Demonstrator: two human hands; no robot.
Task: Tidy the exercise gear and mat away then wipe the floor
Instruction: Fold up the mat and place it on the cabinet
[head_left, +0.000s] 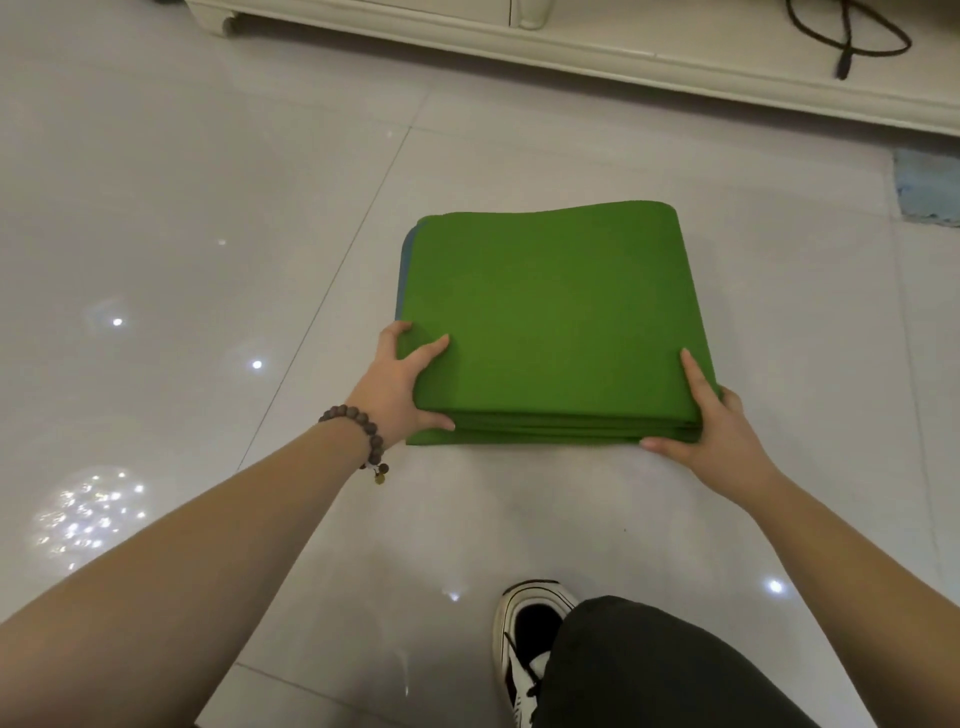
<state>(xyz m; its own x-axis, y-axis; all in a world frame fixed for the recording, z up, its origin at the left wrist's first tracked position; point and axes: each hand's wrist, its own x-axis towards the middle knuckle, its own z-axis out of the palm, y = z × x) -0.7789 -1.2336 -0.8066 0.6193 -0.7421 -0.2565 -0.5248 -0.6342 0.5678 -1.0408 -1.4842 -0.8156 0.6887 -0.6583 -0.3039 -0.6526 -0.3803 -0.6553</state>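
A green exercise mat (550, 312), folded into a flat square stack with a blue underside showing at its left edge, lies on the glossy white tiled floor (182, 234). My left hand (400, 384) grips the stack's near left corner, thumb on top and fingers along the front edge. My right hand (711, 421) clasps the near right corner, with a finger on top and the others against the front edge.
A cream cabinet base (571, 47) runs along the far side, with a black cable (852, 36) hanging over it at the right. A patch of bare blue-grey floor (927, 192) shows at the right edge. My knee and a black-and-white shoe (530, 639) are in the foreground.
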